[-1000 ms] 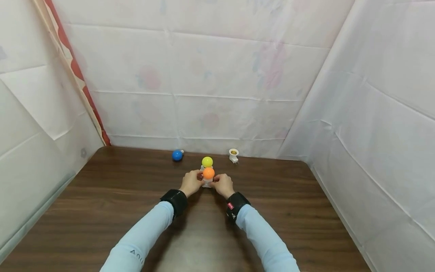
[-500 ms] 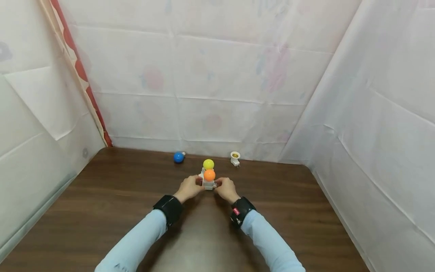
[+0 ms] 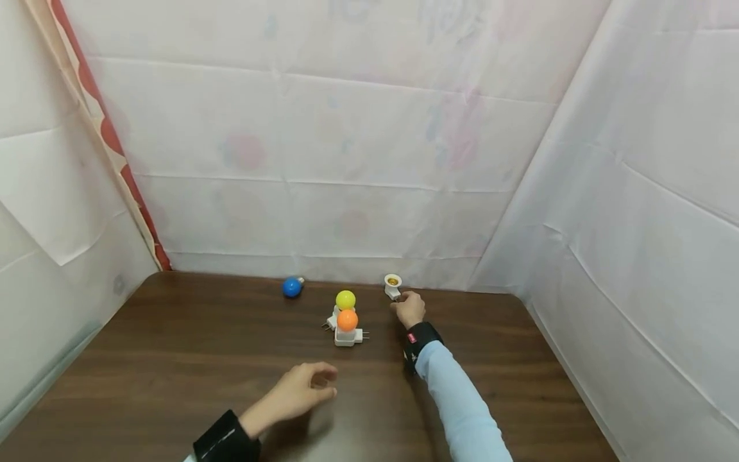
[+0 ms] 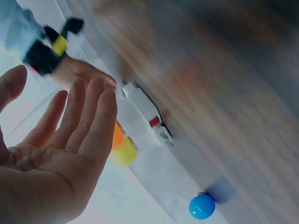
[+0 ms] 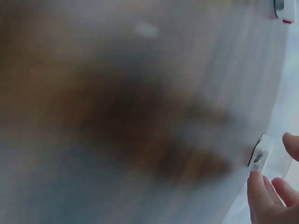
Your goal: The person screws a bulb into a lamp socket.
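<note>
My left hand (image 3: 297, 391) hovers over the near part of the table, fingers loosely bent and holding nothing. The left wrist view shows its palm (image 4: 51, 163) with the fingers spread out. At the back, my right hand (image 3: 411, 309) is at the plug end of a white bulb socket (image 3: 393, 282) with a brass-coloured inside. In the right wrist view a fingertip meets or nearly meets that socket (image 5: 262, 151), while the thumb stands apart. Between the hands, an orange bulb (image 3: 347, 320) and a yellow bulb (image 3: 346, 299) sit upright in white plug-in sockets (image 3: 344, 338).
A blue bulb (image 3: 291, 287) lies on its side at the back left of the brown wooden table (image 3: 173, 359). Pale cloth (image 3: 346, 128) hangs behind the table and along both sides.
Both hands have let go of the socket with the orange bulb. My left hand has drawn back toward me; the right has reached to the socket at the back right.
</note>
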The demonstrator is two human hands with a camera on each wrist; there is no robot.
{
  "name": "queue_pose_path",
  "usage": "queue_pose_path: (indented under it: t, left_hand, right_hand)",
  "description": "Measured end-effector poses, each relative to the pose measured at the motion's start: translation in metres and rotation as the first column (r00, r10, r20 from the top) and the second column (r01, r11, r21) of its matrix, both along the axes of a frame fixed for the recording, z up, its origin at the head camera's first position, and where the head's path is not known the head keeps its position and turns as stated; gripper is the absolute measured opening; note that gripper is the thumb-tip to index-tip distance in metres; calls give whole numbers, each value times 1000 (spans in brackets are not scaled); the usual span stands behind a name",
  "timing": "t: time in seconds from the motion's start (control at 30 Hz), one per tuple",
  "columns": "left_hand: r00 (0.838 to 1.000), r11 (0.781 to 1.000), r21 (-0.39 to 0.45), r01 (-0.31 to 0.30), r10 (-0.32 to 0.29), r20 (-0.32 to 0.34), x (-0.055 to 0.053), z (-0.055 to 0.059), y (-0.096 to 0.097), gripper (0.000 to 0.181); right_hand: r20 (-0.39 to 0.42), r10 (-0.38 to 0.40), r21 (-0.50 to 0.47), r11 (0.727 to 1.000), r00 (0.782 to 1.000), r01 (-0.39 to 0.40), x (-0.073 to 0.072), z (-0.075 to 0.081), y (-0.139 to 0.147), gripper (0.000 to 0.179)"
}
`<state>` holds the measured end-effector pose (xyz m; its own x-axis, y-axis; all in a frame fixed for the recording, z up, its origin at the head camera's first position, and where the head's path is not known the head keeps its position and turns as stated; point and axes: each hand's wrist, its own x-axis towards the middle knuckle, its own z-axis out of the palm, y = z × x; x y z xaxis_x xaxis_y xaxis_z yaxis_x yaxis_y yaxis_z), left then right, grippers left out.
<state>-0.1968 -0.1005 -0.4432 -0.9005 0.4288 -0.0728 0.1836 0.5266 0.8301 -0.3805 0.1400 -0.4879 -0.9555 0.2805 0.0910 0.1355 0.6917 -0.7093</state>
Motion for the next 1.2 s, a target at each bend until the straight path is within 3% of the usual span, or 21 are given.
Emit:
queue_pose_path:
  t: [0.23,0.33,0.43,0.5,0.57,0.7,0.87,1.0,1.2]
  left_hand:
    - [995,996,53,70,-73,64,5,-4,2,37]
    - [990,994,75,77,-85,115,5,-5,-1,37]
    - [989,994,77,80,-89,116,2,-6,0,37]
    - [990,994,78,81,-89,111,2,-7,1,36]
    - [989,993,83,80,-89,116,1,-7,2,36]
    - [988,993,87,79,-89,126,0,-10,3,36]
    - [989,994,83,74,-84,123,-2,-12,4,36]
    - [992,995,73,69,-77,100,-11,-9,8,38]
    - [1000,1000,18,1,-1,5,-32,-1,2,35]
  right_hand:
    - [89,-69,-11,997,994,71,-32,-7,-8,31]
    - [92,-53,18,998,994,52,-52,-21,-4,36]
    - [-8,-13,97,995,1000,14,-86,-65,9,38]
    - [-17,11,119,993,1000,-9,-92,-74,12,38]
    - [-9,13,117,993,1000,-11,-91,-75,11,35]
    - [56,48,90,995,997,-53,-53,-31,-1,29]
    - [13,112,142,984,994,-112,-24,-15,-2,28]
    - [-28,163,128,979,986,-159,-16,-3,6,29]
    - [-34,313,127,943,949,-307,4,37,6,30]
